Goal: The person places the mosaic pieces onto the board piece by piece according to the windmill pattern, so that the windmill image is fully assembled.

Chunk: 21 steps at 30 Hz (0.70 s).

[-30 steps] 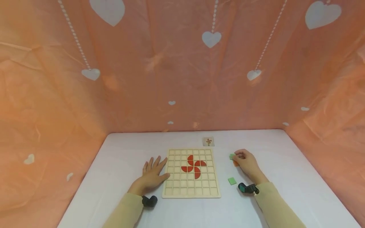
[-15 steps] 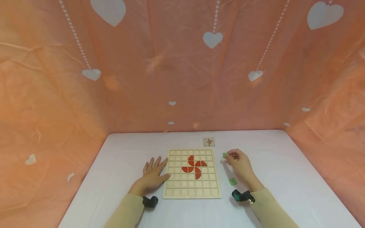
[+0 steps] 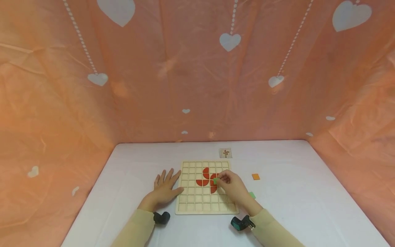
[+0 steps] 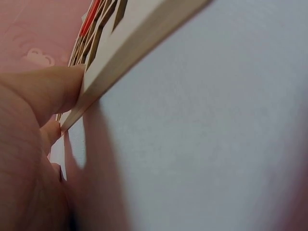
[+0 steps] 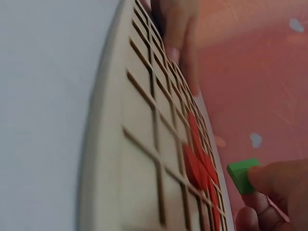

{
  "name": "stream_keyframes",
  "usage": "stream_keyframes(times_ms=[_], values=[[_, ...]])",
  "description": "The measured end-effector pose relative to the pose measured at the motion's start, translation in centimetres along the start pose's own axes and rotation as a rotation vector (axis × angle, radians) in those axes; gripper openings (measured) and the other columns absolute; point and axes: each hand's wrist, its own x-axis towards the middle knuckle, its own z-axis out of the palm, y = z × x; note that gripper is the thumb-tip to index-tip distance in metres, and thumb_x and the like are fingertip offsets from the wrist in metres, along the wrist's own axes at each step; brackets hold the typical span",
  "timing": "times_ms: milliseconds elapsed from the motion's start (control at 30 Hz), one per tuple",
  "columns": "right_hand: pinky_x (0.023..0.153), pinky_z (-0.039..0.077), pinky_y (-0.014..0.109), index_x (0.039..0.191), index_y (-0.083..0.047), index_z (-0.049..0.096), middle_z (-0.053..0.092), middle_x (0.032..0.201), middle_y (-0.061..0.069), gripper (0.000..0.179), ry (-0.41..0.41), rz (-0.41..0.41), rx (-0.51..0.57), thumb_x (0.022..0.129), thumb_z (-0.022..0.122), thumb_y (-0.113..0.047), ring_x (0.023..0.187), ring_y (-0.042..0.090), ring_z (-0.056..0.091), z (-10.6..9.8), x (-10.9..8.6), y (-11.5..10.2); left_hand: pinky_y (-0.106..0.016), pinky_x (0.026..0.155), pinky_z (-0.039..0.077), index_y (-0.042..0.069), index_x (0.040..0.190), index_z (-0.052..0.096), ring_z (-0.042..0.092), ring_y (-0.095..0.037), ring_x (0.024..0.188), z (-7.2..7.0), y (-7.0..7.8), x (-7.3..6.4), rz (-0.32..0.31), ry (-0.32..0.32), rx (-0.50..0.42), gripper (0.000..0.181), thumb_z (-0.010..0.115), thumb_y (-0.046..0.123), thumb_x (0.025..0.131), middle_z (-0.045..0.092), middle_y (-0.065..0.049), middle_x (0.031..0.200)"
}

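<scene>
A pale wooden grid board (image 3: 191,199) lies on the white table, with red curved pieces (image 3: 202,183) set in its middle cells like a pinwheel. My right hand (image 3: 236,188) is over the board's right half. Between thumb and fingers it pinches a green square tile (image 5: 242,174), held just above the red pieces. At the board's left edge rests my left hand (image 3: 165,190), its fingers spread and straight. In the left wrist view the thumb (image 4: 57,89) touches the board's rim.
To the right of the board lie an orange square tile (image 3: 255,176) and a second green tile (image 3: 252,195), partly hidden by the right hand. A small pattern card (image 3: 225,153) lies behind the board. Orange cloth (image 3: 197,85) with white hearts hangs around the table.
My right hand has picked up the upper green tile and carried it left over the board, uncovering the orange tile. My left hand has stayed in place.
</scene>
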Motion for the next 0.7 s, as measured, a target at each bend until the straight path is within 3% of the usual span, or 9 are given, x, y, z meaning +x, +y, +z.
stream_keyframes(times_ms=[333, 533, 700], values=[[0.062, 0.049, 0.026, 0.096, -0.013, 0.063, 0.062, 0.083, -0.003, 0.003, -0.114, -0.055, 0.006, 0.093, 0.065, -0.014, 0.074, 0.015, 0.058, 2.5, 0.0, -1.0, -0.056, 0.111, -0.010, 0.017, 0.154, 0.027, -0.010, -0.039, 0.145, -0.1, -0.1, 0.0, -0.009, 0.002, -0.006, 0.073, 0.057, 0.045, 0.094, 0.008, -0.016, 0.161], [0.064, 0.047, 0.028, 0.096, -0.016, 0.065, 0.059, 0.083, -0.004, 0.004, -0.111, -0.032, -0.049, 0.093, 0.066, -0.017, 0.077, 0.015, 0.053, 2.9, -0.4, -1.3, -0.057, 0.112, -0.010, 0.016, 0.154, 0.028, -0.010, -0.039, 0.145, -0.2, 0.0, 0.0, -0.004, 0.004, -0.010, 0.072, 0.057, 0.044, 0.094, 0.008, -0.016, 0.161], [0.063, 0.045, 0.026, 0.094, -0.015, 0.064, 0.058, 0.081, -0.006, 0.004, -0.098, -0.064, -0.125, 0.092, 0.067, -0.014, 0.074, 0.013, 0.052, 3.1, -0.5, -1.1, -0.056, 0.112, -0.010, 0.017, 0.154, 0.028, -0.010, -0.038, 0.145, -0.1, 0.0, 0.0, -0.010, -0.001, -0.007, 0.072, 0.056, 0.045, 0.094, 0.008, -0.015, 0.161]])
